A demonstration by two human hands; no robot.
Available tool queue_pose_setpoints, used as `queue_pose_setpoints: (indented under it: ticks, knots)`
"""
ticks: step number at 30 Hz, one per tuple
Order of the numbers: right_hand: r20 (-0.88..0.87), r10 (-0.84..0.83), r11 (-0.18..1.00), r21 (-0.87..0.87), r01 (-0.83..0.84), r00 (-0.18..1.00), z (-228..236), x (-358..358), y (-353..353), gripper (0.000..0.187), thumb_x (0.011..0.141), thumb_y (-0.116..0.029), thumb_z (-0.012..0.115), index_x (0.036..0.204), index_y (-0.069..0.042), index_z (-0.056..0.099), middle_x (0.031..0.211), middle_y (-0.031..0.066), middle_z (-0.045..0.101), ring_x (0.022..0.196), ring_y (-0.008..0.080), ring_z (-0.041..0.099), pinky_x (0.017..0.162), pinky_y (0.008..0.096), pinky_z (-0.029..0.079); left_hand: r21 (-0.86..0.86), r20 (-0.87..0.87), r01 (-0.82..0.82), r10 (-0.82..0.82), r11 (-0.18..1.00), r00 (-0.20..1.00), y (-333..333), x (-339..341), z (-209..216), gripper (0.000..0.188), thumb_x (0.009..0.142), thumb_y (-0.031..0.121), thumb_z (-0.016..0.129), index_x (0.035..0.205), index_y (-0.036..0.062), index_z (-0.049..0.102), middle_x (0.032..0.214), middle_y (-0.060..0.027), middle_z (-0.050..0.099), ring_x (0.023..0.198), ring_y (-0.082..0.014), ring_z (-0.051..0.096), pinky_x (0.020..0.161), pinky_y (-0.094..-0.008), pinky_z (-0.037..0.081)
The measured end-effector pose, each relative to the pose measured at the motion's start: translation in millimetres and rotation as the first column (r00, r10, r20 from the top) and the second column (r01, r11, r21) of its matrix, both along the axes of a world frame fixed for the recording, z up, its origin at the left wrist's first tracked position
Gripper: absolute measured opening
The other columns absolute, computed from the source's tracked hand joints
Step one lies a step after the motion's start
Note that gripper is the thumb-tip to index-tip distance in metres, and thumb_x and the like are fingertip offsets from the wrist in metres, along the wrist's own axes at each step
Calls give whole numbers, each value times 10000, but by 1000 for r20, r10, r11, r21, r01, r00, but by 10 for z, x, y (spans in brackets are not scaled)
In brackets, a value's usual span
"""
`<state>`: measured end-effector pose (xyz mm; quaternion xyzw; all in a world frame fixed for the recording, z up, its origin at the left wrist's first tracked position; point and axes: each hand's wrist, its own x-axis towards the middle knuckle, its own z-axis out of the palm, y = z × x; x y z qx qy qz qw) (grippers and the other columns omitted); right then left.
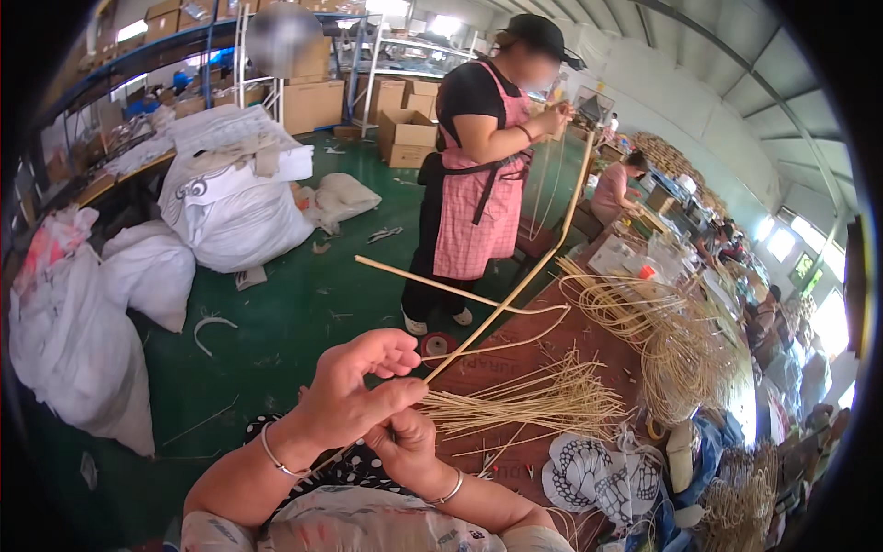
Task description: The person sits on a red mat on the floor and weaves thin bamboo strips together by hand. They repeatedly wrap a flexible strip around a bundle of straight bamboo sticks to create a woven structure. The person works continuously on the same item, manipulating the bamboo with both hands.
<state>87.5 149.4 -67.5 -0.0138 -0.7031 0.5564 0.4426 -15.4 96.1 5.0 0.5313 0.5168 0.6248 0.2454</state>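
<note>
On the reddish tabletop [492, 370], a cane bundle [552, 402] lies apparently unworked, while our right fingers [413, 430] seem to pinch one bent cane [529, 277], our left fingers [391, 341] half-open.

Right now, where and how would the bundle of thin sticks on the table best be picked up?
Probably around its left part, from above: the bundle lies flat on the table, and its sticks run closer together there, while the right ends fan out loosely. The right hand is close to that part, though it isn't free if it's gripping the long stick.
</note>
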Motion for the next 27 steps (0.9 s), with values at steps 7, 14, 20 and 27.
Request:
queue_pose_setpoints:
  ticks: [7,14,20,27]
  knots:
    - [55,96,995,24,-97,994,-219,-39,-100,122,729,-9,656,710,-35,538,613,64,530,533,158,499,493,257,401,25,156,-15,11,1000,988,-42,164,120,82,800,3,553,871,-36,566,655,-52,577,562,-79,546,504,-197,448]
    - [114,368,929,-81,-361,923,-53,76,115,80,763,-49,641,788,-19,571,708,45,551,651,120,521,584,245,409,141,-192,-81,108,987,975,-251,147,236,69,789,38,558,831,-14,573,612,-51,560,479,-103,521,457,-213,420]
    - [-153,818,561,-2,-828,555,763,411,407,141,817,-127,572,757,-2,551,659,54,532,580,179,504,528,298,389,-172,-565,353,-386,920,730,-635,389,505,112,732,178,615,781,90,663,626,-53,587,464,-187,540,436,-271,421]
    - [-223,953,241,158,-958,203,941,469,169,165,866,-126,496,840,-6,605,708,117,593,482,189,549,398,289,389,-55,-433,446,-424,893,795,-679,529,342,119,683,120,643,767,71,574,602,-62,524,462,-210,506,407,-306,400]
